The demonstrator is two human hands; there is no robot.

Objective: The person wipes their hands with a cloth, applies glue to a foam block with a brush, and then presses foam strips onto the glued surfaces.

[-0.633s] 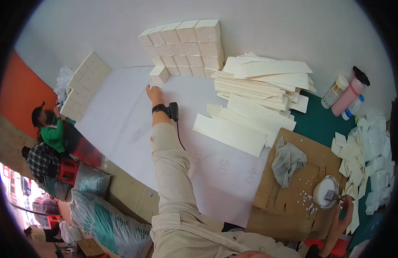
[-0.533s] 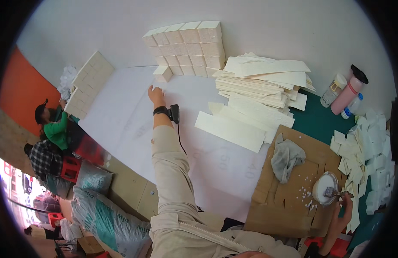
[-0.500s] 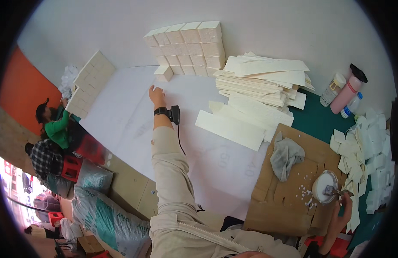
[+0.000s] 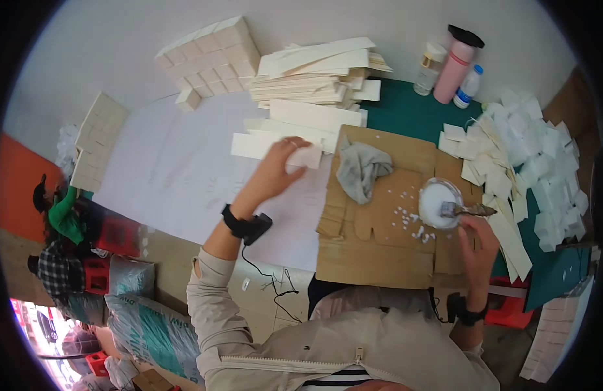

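Note:
My left hand (image 4: 280, 169) reaches over the loose cream strips. Its thumb and fingers close around the end of the nearest cream strip (image 4: 252, 144), shadowing part of it. On the right, my right hand (image 4: 479, 244) has its fingertips at the handle of a flat paintbrush (image 4: 471, 210); the far side of this grip is hidden. The brush's bristle end lies in a round tub of white paste (image 4: 435, 199). The tub stands on a flat piece of cardboard (image 4: 380, 251), with white crumbs (image 4: 412, 225) scattered beside it. A grey rag (image 4: 362, 171) lies crumpled there too.
A tall stack of cream strips (image 4: 308, 81) stands behind my left hand. Block stacks (image 4: 213, 62) line the wall. Bottles (image 4: 455, 68) stand at the back right, with heaped white pieces (image 4: 546, 176) on the right. Two people (image 4: 63, 225) sit at the far left.
The view has swung right. My left hand has moved from beside the block stack to the loose strips. My right hand stays by the brush, whose handle now shows more fully across the tub's rim.

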